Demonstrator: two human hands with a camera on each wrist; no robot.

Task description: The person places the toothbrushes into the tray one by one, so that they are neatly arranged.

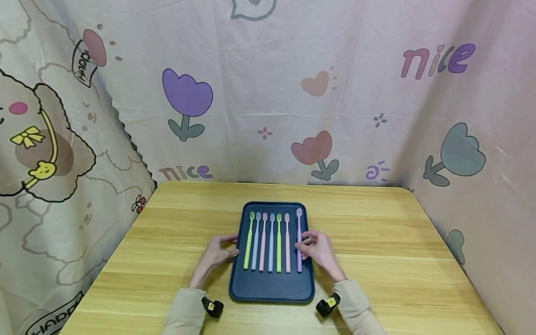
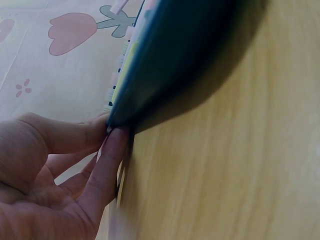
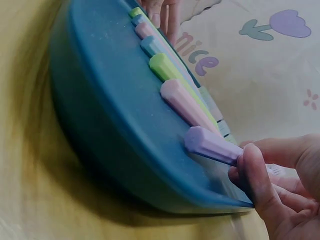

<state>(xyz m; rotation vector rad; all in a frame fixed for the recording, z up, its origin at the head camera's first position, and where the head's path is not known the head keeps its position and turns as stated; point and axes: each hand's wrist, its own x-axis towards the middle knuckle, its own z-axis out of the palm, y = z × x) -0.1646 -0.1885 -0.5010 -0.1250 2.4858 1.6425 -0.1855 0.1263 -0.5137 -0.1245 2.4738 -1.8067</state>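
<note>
A dark blue tray (image 1: 272,288) lies on the table with several toothbrushes side by side, heads toward the far end. Green (image 1: 249,242), blue, pink, blue, green and pink (image 1: 287,244) ones stand close in a row. At the tray's right edge, a purple toothbrush (image 1: 299,260) sits slightly apart from them. My right hand (image 1: 319,250) pinches its handle between thumb and fingers, as the right wrist view also shows. On the opposite side, my left hand (image 1: 215,255) holds the tray's left rim, thumb and forefinger (image 2: 75,135) meeting at the edge.
The wooden table (image 1: 377,223) extends around the tray. A patterned curtain (image 1: 259,93) hangs behind it and along both sides. Each sleeved wrist carries a small black camera (image 1: 212,307).
</note>
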